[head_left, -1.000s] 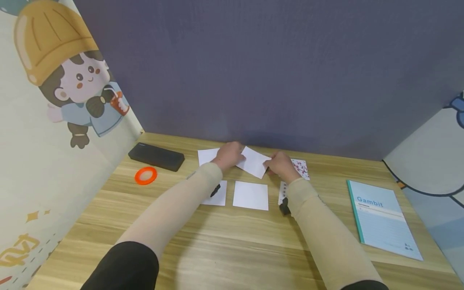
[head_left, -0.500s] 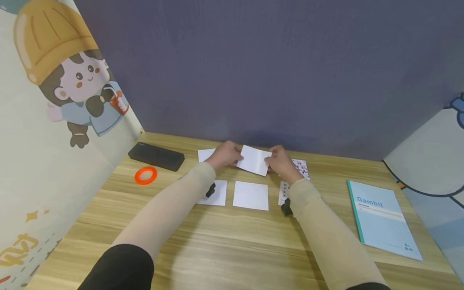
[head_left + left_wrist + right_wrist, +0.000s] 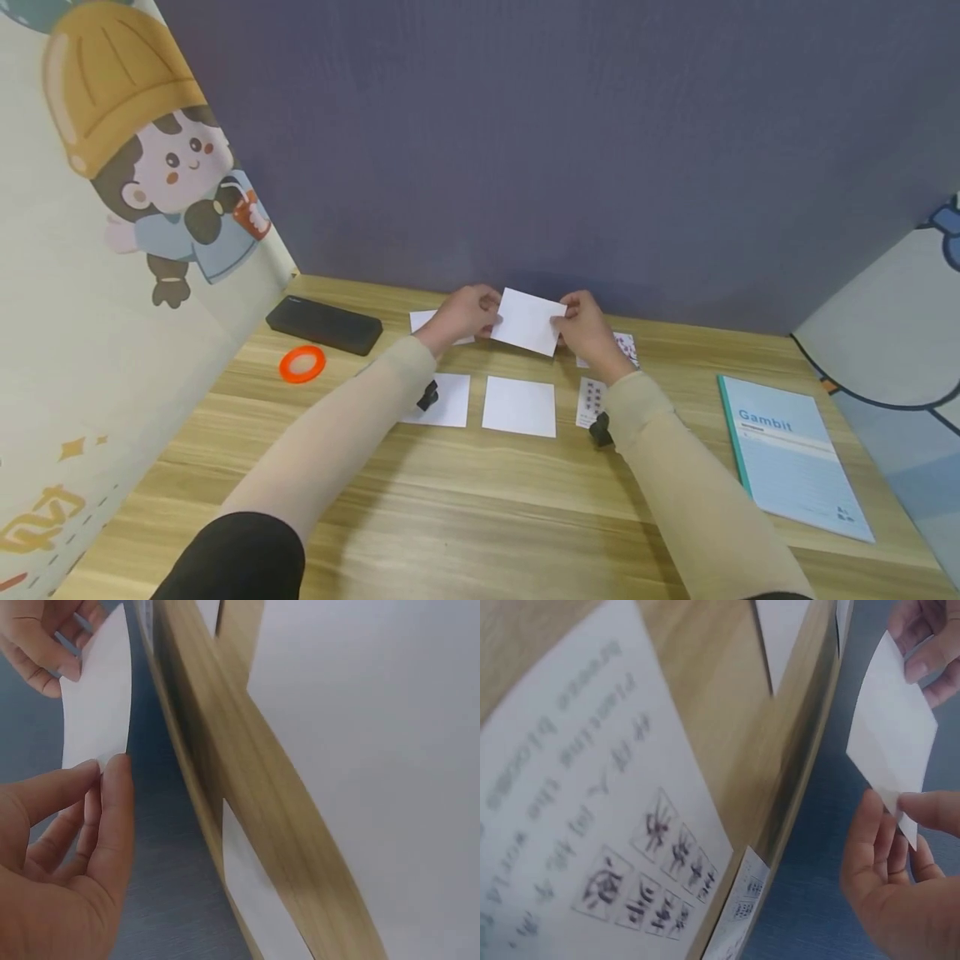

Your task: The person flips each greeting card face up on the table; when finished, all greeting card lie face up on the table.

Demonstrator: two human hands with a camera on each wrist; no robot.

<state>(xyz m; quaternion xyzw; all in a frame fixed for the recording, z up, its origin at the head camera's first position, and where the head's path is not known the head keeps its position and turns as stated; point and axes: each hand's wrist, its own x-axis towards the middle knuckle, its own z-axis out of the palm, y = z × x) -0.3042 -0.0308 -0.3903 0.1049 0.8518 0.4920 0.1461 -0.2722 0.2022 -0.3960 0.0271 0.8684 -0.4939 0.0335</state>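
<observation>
Both hands hold one white card [image 3: 528, 322] raised over the back of the table, its blank side toward the head camera. My left hand [image 3: 467, 315] pinches its left edge between thumb and fingers. At the opposite edge, my right hand [image 3: 588, 332] pinches it the same way. The left wrist view shows the card [image 3: 100, 697] slightly bowed between the two hands. Below it on the table lies a blank white card [image 3: 519, 406], with another blank card [image 3: 448, 400] to its left. A card with printed characters [image 3: 590, 402] lies under the right wrist.
Behind the left hand lies another white card [image 3: 422, 321]; a card with a red floral print [image 3: 626, 348] is partly behind the right hand. A black case [image 3: 324, 324] and an orange ring [image 3: 302, 364] lie at the left. A notebook [image 3: 795, 457] lies at the right.
Both hands have lifted the card higher and turned it from a slant to nearly level. More of the back-left card and the printed cards shows now.
</observation>
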